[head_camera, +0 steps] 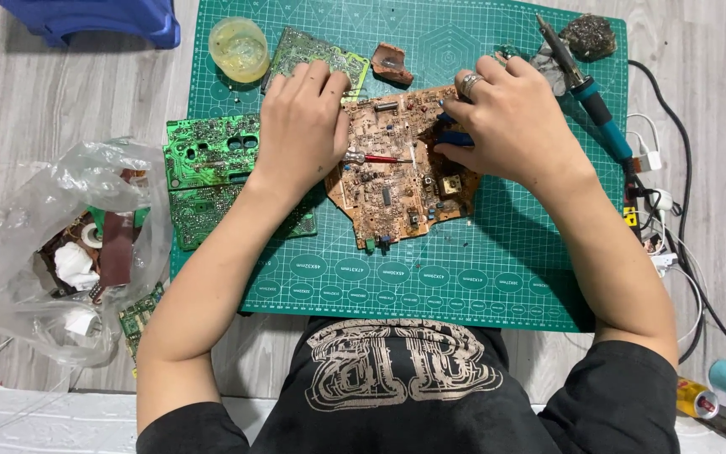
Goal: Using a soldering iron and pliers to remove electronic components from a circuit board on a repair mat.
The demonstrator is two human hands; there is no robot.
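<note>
A brown circuit board (397, 189) lies in the middle of the green cutting mat (506, 269). My left hand (300, 126) rests on the board's left edge with its fingers curled. A thin red screwdriver (377, 158) sticks out from under its thumb across the board. My right hand (510, 122), with a ring on one finger, is over the board's upper right corner. It grips a blue-handled hand tool (455, 139), whose jaws are hidden under the fingers.
Green circuit boards (207, 155) lie left of the brown one, and another green board (308, 50) sits by a yellowish tub (239, 48). A teal-handled soldering iron (598, 109) and cables (661, 206) are on the right. A plastic bag of scraps (69, 252) lies left, with a blue bin (94, 17) behind it.
</note>
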